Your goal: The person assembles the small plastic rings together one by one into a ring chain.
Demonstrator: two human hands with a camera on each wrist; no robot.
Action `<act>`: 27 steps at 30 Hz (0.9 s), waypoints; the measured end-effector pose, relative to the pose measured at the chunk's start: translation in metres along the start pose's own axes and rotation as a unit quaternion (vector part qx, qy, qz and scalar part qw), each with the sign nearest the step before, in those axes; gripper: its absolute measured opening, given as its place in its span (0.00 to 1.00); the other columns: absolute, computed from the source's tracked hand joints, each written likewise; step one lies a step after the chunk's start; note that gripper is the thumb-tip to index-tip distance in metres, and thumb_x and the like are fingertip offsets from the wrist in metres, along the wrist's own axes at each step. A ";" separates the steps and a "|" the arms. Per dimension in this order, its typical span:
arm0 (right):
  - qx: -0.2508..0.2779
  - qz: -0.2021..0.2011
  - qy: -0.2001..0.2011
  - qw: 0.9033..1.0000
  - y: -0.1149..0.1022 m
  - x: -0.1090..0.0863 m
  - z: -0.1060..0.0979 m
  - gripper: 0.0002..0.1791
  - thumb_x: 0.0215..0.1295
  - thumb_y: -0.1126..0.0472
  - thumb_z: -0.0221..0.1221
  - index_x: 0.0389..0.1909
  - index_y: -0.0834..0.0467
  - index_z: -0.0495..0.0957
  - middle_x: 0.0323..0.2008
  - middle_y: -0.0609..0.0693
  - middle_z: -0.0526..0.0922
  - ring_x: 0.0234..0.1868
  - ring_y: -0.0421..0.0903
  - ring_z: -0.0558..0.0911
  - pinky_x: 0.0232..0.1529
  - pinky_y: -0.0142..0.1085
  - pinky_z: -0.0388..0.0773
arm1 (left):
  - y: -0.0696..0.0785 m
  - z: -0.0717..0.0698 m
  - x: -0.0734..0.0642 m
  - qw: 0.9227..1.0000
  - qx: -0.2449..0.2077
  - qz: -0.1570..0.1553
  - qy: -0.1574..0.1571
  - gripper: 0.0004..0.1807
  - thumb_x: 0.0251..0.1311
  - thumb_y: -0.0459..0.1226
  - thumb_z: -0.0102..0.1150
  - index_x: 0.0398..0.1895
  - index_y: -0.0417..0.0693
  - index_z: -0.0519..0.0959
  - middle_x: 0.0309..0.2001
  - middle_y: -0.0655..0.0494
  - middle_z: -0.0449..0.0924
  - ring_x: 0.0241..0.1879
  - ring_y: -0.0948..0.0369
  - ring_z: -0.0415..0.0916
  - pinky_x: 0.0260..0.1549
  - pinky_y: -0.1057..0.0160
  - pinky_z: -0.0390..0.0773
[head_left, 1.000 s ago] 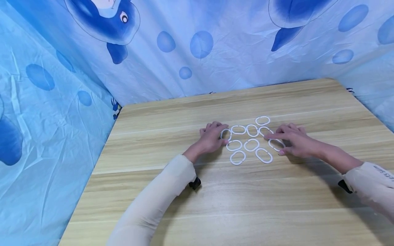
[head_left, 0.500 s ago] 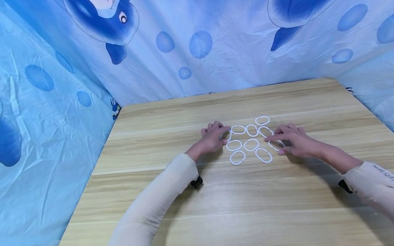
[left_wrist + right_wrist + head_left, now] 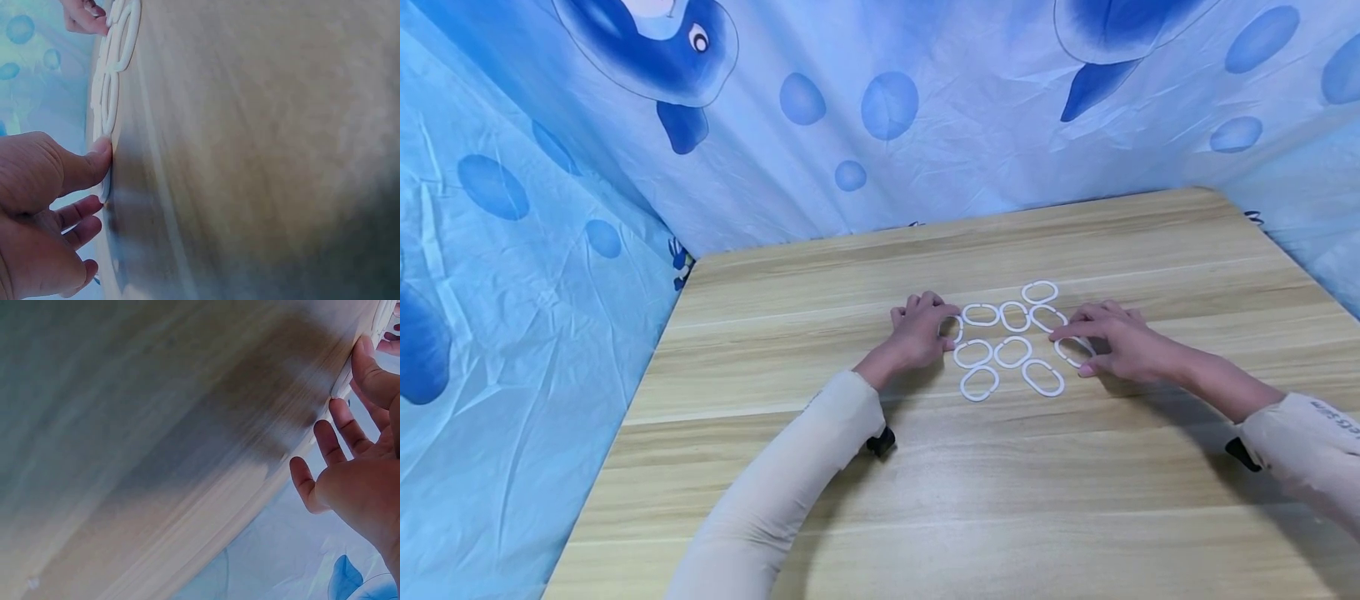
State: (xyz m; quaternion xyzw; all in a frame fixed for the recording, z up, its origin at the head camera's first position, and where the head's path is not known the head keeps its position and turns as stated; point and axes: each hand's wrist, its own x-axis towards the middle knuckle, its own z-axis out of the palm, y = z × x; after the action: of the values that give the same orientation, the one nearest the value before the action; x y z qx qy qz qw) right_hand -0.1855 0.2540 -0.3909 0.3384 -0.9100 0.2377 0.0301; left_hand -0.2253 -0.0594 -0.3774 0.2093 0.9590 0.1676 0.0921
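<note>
Because white oval plastic-looking rings (image 3: pixel 981 325) lie so flat toward the pale wooden counter (image 3: pixel 1037 500) back edge, left hand (image 3: pixel 916 335) and right hand (image 3: pixel 1122 342) seem to pinch one each — low down.

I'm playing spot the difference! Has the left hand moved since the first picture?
Yes, the left hand has shifted slightly right in the head view, judged against the far left corner of the table.

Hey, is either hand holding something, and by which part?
The left hand holds the leftmost white oval ring by opposite ends, between thumb and finger. The right hand holds the rightmost ring the same way.
</note>
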 end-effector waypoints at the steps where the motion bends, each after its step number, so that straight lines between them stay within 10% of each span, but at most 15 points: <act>1: 0.002 -0.002 0.002 1.000 0.000 0.000 0.000 0.29 0.41 0.66 0.75 0.49 0.52 0.82 0.44 0.48 0.76 0.48 0.48 0.66 0.37 0.42 0.55 | 0.000 0.000 0.001 1.000 -0.004 -0.001 0.003 0.29 0.58 0.42 0.66 0.64 0.57 0.72 0.60 0.55 0.64 0.56 0.56 0.58 0.53 0.52 0.56; 27: 0.024 0.065 -0.026 0.997 0.000 0.003 -0.003 0.29 0.40 0.62 0.76 0.46 0.54 0.74 0.46 0.50 0.77 0.49 0.52 0.67 0.40 0.46 0.55 | -0.003 -0.008 0.008 0.998 -0.048 -0.038 -0.005 0.27 0.50 0.43 0.72 0.53 0.47 0.74 0.51 0.55 0.67 0.53 0.56 0.59 0.54 0.52 0.56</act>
State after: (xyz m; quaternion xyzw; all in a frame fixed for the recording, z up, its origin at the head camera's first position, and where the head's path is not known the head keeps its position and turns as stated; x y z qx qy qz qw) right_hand -0.1883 0.2534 -0.3876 0.2850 -0.9246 0.2521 -0.0168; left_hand -0.2350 -0.0608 -0.3717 0.1690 0.9566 0.2087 0.1131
